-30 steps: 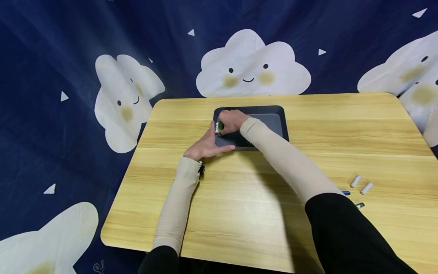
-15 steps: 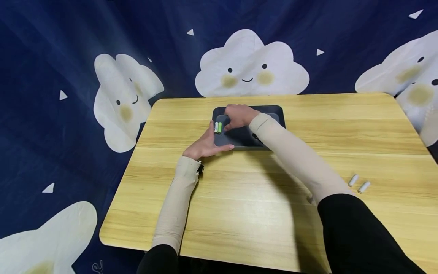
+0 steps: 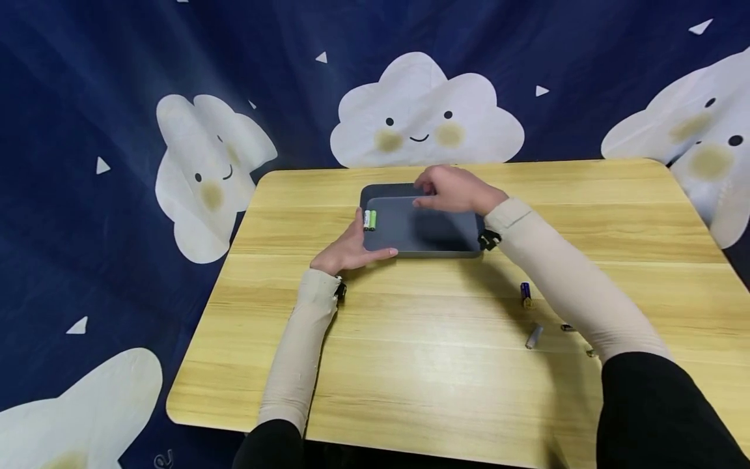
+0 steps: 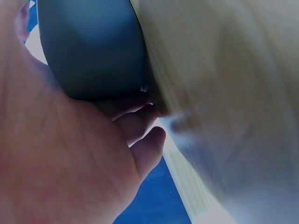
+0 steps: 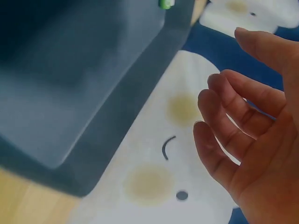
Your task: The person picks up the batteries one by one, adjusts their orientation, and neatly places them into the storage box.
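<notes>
A dark grey rectangular tray [image 3: 392, 238] lies towards the back of the table. Two small batteries, one white [image 3: 366, 220] and one green [image 3: 373, 220], lie side by side against its left end. My left hand [image 3: 346, 251] rests at the tray's near left corner, thumb along the front edge and fingers along the left side. In the left wrist view the palm touches the tray's outer wall [image 4: 93, 51]. Over the far right part of the tray is my right hand [image 3: 459, 189], holding nothing. The right wrist view shows its fingers [image 5: 212, 149] loosely bent, apart from the tray.
On the wooden table [image 3: 410, 365], right of the middle, lie a dark blue battery [image 3: 525, 293] and a pale one [image 3: 534, 337]. Other small batteries [image 3: 567, 327] are partly covered by the right forearm. A navy curtain [image 3: 305, 78] with clouds hangs behind.
My right hand has let go of the green battery beside the white one, then lifted and moved right. The left hand stays at the tray corner. More table batteries show as the arm shifts.
</notes>
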Demonstrator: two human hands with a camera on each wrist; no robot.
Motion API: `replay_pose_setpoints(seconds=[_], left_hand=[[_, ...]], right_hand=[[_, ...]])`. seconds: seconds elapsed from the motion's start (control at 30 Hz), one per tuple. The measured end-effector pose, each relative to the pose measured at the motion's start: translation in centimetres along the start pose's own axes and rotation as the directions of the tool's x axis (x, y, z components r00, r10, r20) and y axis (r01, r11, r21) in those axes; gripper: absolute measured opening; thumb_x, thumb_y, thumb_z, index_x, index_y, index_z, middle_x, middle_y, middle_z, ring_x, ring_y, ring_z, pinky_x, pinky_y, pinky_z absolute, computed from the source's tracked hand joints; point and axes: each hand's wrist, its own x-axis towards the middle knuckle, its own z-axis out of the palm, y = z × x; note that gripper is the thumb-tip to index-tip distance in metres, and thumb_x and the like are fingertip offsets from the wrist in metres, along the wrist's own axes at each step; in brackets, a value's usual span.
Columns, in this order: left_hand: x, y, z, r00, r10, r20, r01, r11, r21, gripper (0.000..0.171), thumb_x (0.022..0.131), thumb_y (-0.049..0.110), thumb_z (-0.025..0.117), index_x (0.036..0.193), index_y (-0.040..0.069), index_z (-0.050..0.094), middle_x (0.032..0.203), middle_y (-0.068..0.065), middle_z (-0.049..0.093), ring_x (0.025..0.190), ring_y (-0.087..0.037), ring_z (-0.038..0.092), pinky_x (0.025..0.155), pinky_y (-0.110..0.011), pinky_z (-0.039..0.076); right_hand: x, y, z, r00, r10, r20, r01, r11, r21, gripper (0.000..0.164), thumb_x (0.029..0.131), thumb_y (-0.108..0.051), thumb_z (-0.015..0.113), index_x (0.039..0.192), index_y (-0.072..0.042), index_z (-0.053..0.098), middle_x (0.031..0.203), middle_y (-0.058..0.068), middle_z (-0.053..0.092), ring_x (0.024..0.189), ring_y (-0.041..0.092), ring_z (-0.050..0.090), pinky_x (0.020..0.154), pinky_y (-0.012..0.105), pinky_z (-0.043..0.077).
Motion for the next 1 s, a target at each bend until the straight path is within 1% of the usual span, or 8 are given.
replay_pose_setpoints(seconds=[0.1, 0.23, 0.4, 0.63, 0.73, 1.0], left_hand=[[0.0, 0.0, 0.0, 1.000, 0.003, -0.008, -0.003, 1.000, -0.002, 0.141, 0.077, 0.084, 0.067, 0.162, 0.022, -0.027, 0.176, -0.003, -0.011, 0.164, -0.024, 0.008, 0.130, -0.049, 0.023], [-0.2, 0.0, 0.1, 1.000, -0.003, 0.000, 0.003, 1.000, 0.002, 0.142, 0.077, 0.085, 0.067, 0.162, 0.022, -0.028, 0.176, -0.002, -0.013, 0.164, -0.024, 0.006, 0.131, -0.048, 0.021], [-0.2, -0.1, 0.3, 1.000, -0.004, 0.004, 0.004, 1.000, 0.014, 0.144, 0.075, 0.088, 0.065, 0.162, 0.021, -0.028, 0.175, -0.001, -0.015, 0.164, -0.023, 0.004, 0.132, -0.048, 0.019], [0.0, -0.1, 0.3, 1.000, 0.011, 0.006, -0.011, 1.000, 0.013, 0.143, 0.075, 0.088, 0.064, 0.160, 0.023, -0.031, 0.175, 0.000, -0.017, 0.164, -0.023, 0.003, 0.132, -0.049, 0.018], [0.0, 0.0, 0.2, 1.000, 0.009, 0.007, -0.009, 1.000, 0.015, 0.142, 0.076, 0.087, 0.064, 0.160, 0.023, -0.031, 0.174, -0.001, -0.017, 0.164, -0.024, 0.002, 0.132, -0.048, 0.018], [0.1, 0.2, 0.1, 1.000, 0.004, 0.011, -0.005, 1.000, 0.018, 0.143, 0.075, 0.089, 0.064, 0.160, 0.025, -0.031, 0.175, -0.002, -0.016, 0.164, -0.024, 0.001, 0.132, -0.049, 0.017]], right_hand=[[-1.8, 0.7, -0.2, 0.999, 0.003, -0.033, -0.002, 1.000, 0.031, 0.040, 0.098, -0.028, 0.073, 0.129, -0.002, 0.070, 0.109, 0.012, 0.072, 0.091, 0.024, 0.065, 0.087, 0.044, 0.054], [-4.1, 1.6, -0.4, 0.997, 0.005, -0.077, -0.001, 0.998, 0.062, 0.035, 0.097, -0.026, 0.073, 0.123, -0.002, 0.073, 0.101, 0.011, 0.072, 0.083, 0.021, 0.064, 0.079, 0.041, 0.054], [-7.0, 2.6, -0.6, 0.993, 0.042, -0.111, -0.032, 0.995, 0.093, 0.038, 0.097, -0.028, 0.074, 0.125, -0.002, 0.071, 0.099, 0.009, 0.073, 0.085, 0.019, 0.065, 0.079, 0.038, 0.053], [-11.6, 3.1, -1.0, 0.984, 0.107, -0.139, -0.092, 0.990, 0.108, 0.040, 0.099, -0.032, 0.071, 0.127, -0.004, 0.070, 0.095, 0.006, 0.069, 0.080, 0.019, 0.058, 0.069, 0.031, 0.047], [-13.2, 3.3, -0.9, 0.983, 0.117, -0.143, -0.105, 0.990, 0.090, 0.039, 0.099, -0.031, 0.072, 0.127, -0.004, 0.070, 0.095, 0.005, 0.070, 0.083, 0.017, 0.060, 0.072, 0.031, 0.049], [-16.9, 4.5, 0.5, 0.982, 0.138, -0.126, -0.135, 0.990, 0.032, 0.036, 0.095, -0.022, 0.076, 0.125, -0.003, 0.071, 0.100, 0.007, 0.071, 0.090, 0.020, 0.063, 0.076, 0.035, 0.050]])
